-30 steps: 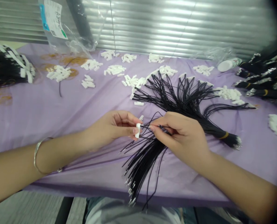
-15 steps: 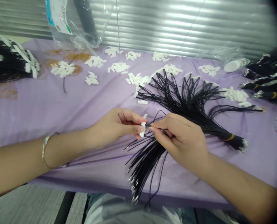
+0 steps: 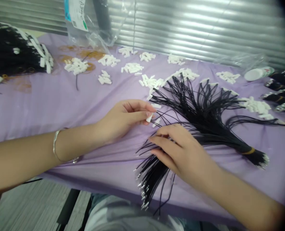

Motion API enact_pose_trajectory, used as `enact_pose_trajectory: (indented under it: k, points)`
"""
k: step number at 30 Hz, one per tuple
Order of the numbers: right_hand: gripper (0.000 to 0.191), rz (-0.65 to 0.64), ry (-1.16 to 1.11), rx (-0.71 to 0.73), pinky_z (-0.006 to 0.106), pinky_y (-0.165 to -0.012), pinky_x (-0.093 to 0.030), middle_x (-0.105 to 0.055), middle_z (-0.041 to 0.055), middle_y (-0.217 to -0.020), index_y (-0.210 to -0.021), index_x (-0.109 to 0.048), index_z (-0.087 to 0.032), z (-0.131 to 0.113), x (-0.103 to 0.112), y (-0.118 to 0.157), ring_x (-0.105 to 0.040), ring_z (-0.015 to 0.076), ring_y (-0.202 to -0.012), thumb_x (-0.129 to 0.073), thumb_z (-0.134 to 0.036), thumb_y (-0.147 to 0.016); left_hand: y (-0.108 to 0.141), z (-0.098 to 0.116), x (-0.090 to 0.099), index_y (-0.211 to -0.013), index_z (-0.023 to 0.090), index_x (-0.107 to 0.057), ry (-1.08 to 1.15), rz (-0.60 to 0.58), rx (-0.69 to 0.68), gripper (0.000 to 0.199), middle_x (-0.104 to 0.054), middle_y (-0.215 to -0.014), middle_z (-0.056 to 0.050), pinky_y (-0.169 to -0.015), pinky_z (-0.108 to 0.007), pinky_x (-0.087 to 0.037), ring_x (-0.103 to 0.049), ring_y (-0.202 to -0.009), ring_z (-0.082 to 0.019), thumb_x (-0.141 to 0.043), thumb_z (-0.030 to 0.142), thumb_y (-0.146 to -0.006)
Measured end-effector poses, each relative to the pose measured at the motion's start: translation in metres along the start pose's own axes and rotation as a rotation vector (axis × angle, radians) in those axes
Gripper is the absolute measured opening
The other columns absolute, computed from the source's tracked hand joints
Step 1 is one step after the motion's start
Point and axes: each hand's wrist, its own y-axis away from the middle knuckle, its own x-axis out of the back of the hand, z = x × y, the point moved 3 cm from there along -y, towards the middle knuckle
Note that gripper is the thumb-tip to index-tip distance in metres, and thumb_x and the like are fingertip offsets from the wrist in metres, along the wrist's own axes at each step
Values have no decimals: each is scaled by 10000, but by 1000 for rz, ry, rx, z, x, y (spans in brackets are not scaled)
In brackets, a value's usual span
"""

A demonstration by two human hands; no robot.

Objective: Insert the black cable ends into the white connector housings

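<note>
Between thumb and fingers, my left hand (image 3: 126, 118) pinches a small white connector housing (image 3: 149, 117), from which thin black wires run to the right. My right hand (image 3: 178, 147) hovers over a loose fan of black wires (image 3: 152, 179) with bare metal tips. Its thumb and fingers are apart, and I see nothing gripped between them. A larger bundle of black wires (image 3: 205, 112) lies behind, its far ends in white housings. An orange rubber band (image 3: 249, 150) ties its near end. Another white housing (image 3: 156, 122) lies just right of my left fingertips.
Several piles of white housings (image 3: 132, 68) are spread over the purple cloth (image 3: 67, 109). A big black wire bundle (image 3: 10, 51) lies at the left, other tied bundles (image 3: 284, 94) at the right. A clear plastic bag (image 3: 94, 25) stands against the blinds, near orange rubber bands (image 3: 91, 54).
My right hand has let go of the wire at the housing and moved down and slightly right, its fingers parting. My left hand keeps the housing, now turned. The whole view has shifted.
</note>
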Motion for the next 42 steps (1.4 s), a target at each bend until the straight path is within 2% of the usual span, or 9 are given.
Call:
enact_pose_trajectory:
  k: [3,8,11,14,18,23,30,37,42]
  points:
    - [186,-152,-142,-88,365,-876,-406,-520,96,-1052,-1018,-606,-157,5,-16,-3,-473,193,-987,-521,-197,-857,-3,2,3,-781,135,-693,56,36,-5,94,-654,-795,-12,-677,-196,-455,-577,-702,-76,-637,79,-729]
    - [106,-175,-266,-133,335,-834,-392,-531,71,-950,-811,-592,-155,8,-15,-5,-470,159,-895,-504,-184,-862,-4,9,2,-937,173,-705,20,-36,-37,318,-679,-858,-2,-798,-209,-466,-614,-795,-83,-619,-7,-689]
    - [75,-153,-292,-71,338,-847,-387,-560,71,-922,-800,-572,-143,6,-8,-4,-479,164,-912,-515,-150,-849,-3,14,1,-1023,211,-680,-183,-64,-90,361,-685,-865,5,-799,-220,-473,-618,-819,-96,-660,50,-700]
    - [43,-109,-442,-26,271,-785,-432,-596,53,-879,-832,-570,-142,7,-1,-4,-522,127,-865,-531,-127,-841,-1,20,1,-1012,177,-679,-497,-36,-211,293,-663,-837,-12,-710,-211,-479,-591,-758,-100,-679,146,-720]
    - [54,-39,-645,-151,231,-748,-476,-639,40,-856,-852,-601,-151,12,6,-3,-578,104,-819,-556,-131,-830,3,26,-1,-894,136,-689,-719,-8,-328,193,-631,-940,-52,-728,-208,-464,-577,-850,-129,-665,256,-746]
    - [89,25,-811,-351,224,-718,-489,-665,27,-835,-863,-649,-154,15,8,-2,-607,101,-775,-597,-131,-794,5,23,-4,-770,116,-675,-621,-35,-55,173,-665,-711,-30,-643,-203,-488,-605,-663,-118,-645,286,-762]
    - [139,154,-869,-476,212,-572,-430,-602,22,-754,-853,-711,-195,18,18,-1,-533,90,-668,-581,-175,-809,8,3,-8,-805,139,-712,-94,-131,321,94,-699,-770,-27,-739,-220,-534,-650,-730,-109,-688,194,-732]
    - [55,217,-607,-621,188,-441,-312,-521,-15,-608,-690,-703,-174,26,19,-1,-416,55,-515,-655,-154,-708,8,-2,-7,-897,122,-714,-28,-89,347,158,-709,-795,-59,-768,-251,-549,-661,-737,-123,-665,173,-756]
    - [80,196,-444,-587,188,-435,-319,-532,-17,-599,-670,-693,-174,24,20,-3,-436,59,-505,-642,-114,-685,9,-2,-9,-878,126,-719,-60,-73,345,142,-712,-760,-59,-765,-245,-553,-667,-717,-125,-665,164,-753]
